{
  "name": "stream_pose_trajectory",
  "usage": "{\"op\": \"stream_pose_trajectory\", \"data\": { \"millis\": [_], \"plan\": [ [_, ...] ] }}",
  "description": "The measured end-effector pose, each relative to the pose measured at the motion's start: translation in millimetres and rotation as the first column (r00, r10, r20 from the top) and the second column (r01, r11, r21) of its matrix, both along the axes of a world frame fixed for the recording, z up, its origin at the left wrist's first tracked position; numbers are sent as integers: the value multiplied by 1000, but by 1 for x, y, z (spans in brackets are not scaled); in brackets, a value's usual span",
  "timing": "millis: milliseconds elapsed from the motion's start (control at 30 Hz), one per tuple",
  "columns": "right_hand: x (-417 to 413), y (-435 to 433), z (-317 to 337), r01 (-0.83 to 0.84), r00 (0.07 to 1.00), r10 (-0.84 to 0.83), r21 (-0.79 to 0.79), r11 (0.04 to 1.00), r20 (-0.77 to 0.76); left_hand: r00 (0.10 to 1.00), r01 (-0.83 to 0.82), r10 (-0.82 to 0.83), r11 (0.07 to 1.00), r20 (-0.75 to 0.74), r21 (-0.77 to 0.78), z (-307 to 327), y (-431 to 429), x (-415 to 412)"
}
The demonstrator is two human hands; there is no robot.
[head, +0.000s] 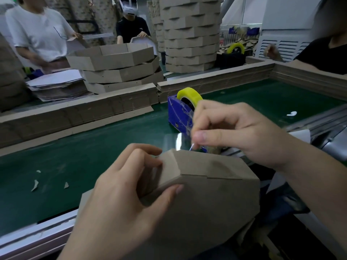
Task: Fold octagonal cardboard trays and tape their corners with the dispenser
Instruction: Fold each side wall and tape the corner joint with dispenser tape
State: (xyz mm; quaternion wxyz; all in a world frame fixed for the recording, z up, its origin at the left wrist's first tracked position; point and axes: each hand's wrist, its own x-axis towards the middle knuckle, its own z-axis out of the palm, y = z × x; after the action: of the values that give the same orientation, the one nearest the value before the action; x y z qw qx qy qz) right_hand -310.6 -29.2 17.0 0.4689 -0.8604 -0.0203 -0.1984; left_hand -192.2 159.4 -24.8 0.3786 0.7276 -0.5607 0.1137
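At the near edge of the green belt, a cardboard tray, lying partly over the metal rim and tilted up toward the camera, brown outer side showing. Gripped at one folded corner by the left hand: thumb curled across the near face, fingers bent over the top flap, holding the two side walls together. Just above that corner, the right hand, thumb and bent fingers pinching a strip of clear tape, glinting and stretched toward the corner; hard to tell through the glare whether joined to the roll or cut free. Right behind the right hand, toward the middle of the belt, a blue dispenser with a yellow roll on top, standing on the green surface. Toward the near left part of the belt, a few pale scraps; near the right edge, one white scrap. Along the far edge and round the far right corner, a low wall of cardboard strips. Beyond it, a stack of folded trays, a pile of flat sheets to its left, and a tall column of trays farther back. Behind the stack, a person in a white shirt and another in black, both with cardboard in hand.
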Motion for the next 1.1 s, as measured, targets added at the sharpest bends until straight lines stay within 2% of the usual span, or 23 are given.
{"op": "stream_pose_trajectory", "data": {
  "millis": [100, 200, 433, 533, 633, 1100],
  "plan": [
    [10, 11, 4, -101, 980, 115, 90, 991, -165, 1000, 2, -1, 999, 15, -33, 0, 0, 1],
    [15, 12, 2, -97, 947, 130, 123, 988, -293, 1000, 7, -6, 997, 10, -72, -1, 0, 1],
    [15, 11, 3, -70, 926, 110, 122, 990, -361, 996, 63, -71, 986, -49, -155, -6, -1, 0],
    [17, 10, 3, -61, 924, 97, 107, 992, -371, 982, 48, -69, 992, -177, -119, -5, -6, 7],
    [17, 8, 3, -49, 916, 81, 89, 995, -393, 993, 114, -111, 990, 32, -84, -5, 0, -1],
    [16, 4, 12, -1, 778, -149, -239, 971, -610, 997, 78, -76, 993, 27, -92, -7, 4, -7]
  ]
}}
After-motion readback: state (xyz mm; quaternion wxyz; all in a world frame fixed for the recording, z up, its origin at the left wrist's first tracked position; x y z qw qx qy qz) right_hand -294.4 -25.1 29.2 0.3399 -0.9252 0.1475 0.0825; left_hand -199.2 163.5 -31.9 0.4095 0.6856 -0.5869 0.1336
